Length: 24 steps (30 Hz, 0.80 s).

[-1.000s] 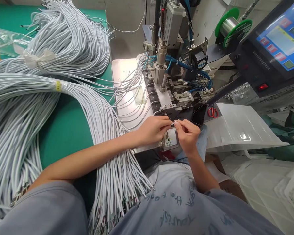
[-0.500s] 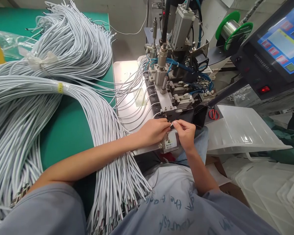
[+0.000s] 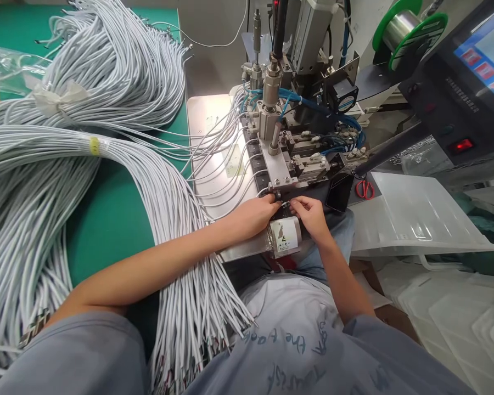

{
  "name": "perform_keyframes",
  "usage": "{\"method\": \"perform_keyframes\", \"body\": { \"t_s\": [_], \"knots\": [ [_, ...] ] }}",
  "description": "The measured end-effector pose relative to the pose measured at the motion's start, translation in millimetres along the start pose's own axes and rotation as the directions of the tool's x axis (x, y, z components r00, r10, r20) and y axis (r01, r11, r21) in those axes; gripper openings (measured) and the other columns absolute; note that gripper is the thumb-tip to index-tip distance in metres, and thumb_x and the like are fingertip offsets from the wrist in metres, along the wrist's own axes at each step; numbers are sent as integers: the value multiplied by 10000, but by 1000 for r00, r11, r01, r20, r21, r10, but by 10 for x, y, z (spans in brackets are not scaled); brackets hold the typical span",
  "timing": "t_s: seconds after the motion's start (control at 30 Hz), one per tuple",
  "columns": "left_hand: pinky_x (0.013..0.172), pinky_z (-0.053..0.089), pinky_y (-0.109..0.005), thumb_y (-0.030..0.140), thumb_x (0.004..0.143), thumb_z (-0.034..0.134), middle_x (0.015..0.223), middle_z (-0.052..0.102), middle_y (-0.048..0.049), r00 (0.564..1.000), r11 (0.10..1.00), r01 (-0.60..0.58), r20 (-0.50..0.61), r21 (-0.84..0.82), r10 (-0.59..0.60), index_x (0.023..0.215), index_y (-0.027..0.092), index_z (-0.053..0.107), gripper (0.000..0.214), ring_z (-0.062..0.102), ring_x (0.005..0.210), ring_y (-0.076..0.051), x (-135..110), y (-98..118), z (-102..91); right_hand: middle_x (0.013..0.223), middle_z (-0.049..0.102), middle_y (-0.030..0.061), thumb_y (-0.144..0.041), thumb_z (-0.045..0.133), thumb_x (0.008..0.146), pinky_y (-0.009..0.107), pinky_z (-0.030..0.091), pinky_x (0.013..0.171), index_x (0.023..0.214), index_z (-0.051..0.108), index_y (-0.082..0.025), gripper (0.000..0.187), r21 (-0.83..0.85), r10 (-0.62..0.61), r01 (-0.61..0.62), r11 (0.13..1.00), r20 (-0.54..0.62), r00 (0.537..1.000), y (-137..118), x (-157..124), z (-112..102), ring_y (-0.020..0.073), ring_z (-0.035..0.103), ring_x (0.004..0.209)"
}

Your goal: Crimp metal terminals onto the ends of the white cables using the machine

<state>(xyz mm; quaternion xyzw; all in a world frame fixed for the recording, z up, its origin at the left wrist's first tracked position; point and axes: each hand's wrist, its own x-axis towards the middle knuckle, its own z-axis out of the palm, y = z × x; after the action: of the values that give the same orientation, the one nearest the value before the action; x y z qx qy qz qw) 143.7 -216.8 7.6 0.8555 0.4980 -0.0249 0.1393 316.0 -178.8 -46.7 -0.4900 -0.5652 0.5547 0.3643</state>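
Note:
At the near end of the machine point(image 3: 279, 178), my left hand point(image 3: 257, 215) pinches a white cable close to its tip. Facing it from the right, my right hand point(image 3: 312, 216) is closed, thumb against fingertips, at the cable's end point(image 3: 285, 203). The tip is too small to make out clearly. Several white cables point(image 3: 214, 195) run across the metal plate point(image 3: 208, 115) into slots along the machine's side. A box with a printed label point(image 3: 287, 237) sits just below my hands. Under my left forearm hangs a bundle of white cables point(image 3: 168, 192) with a yellow tie.
More white cable bundles point(image 3: 115, 71) lie on the green table point(image 3: 111, 214). To the right are a screen on an arm point(image 3: 456, 104), a spool of solder wire point(image 3: 403, 33), red-handled scissors point(image 3: 364, 190) and a translucent plastic sheet point(image 3: 415, 214).
My hands have moved slightly up and nearer the machine, and a little gap shows between them. The head view has shifted, so the screen sits farther right.

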Motion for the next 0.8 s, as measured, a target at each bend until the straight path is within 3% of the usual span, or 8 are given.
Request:
{"method": "perform_keyframes", "body": {
  "t_s": [0.3, 0.8],
  "knots": [
    [628, 496, -287, 64, 813, 411, 1019, 580, -118, 999, 998, -42, -1, 42, 42, 1313, 126, 455, 506, 637, 701, -171, -14, -6, 17, 558, 548, -24, -335, 591, 685, 237, 375, 515, 640, 600, -169, 172, -57, 2, 1, 998, 46, 999, 34, 52, -22, 106, 466, 538],
    [639, 493, -278, 108, 899, 378, 1077, 566, -153, 996, 976, -91, 3, 196, 92, 1286, 82, 449, 394, 642, 847, -196, -17, 16, -1, 571, 501, -36, -324, 565, 705, 246, 383, 542, 643, 558, -176, 160, -59, -4, 12, 998, 132, 991, 61, 93, -37, 102, 444, 543]
  ]
}}
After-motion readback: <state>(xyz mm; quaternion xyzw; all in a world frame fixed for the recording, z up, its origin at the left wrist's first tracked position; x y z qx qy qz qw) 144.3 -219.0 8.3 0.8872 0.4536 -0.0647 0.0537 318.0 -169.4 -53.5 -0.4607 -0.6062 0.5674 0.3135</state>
